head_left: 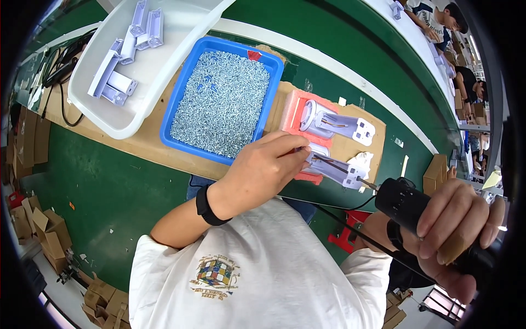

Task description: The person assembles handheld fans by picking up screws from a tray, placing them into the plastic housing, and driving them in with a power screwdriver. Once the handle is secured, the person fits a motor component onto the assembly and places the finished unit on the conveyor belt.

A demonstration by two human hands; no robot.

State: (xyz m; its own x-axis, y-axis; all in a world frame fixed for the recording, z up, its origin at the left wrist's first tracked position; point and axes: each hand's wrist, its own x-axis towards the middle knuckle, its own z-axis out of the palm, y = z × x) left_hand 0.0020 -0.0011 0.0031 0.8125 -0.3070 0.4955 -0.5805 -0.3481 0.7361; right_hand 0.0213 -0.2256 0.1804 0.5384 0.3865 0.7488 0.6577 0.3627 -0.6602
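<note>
My left hand (pixel 267 164) pinches something small at the near end of a white plastic bracket (pixel 335 170) lying in a pink foam holder (pixel 291 112); the item under the fingertips is hidden. My right hand (pixel 457 227) is closed around a black electric screwdriver (pixel 408 203), whose long thin bit (pixel 339 169) reaches along the bracket toward my left fingertips. A second white bracket (pixel 337 122) rests in the holder just behind the first.
A blue tray (pixel 183 88) full of small silver screws sits left of the holder. A white tub (pixel 104 118) with several white plastic parts stands farther left. Cardboard sheet (pixel 378 137) lies under them on the green bench. Other people work at far right.
</note>
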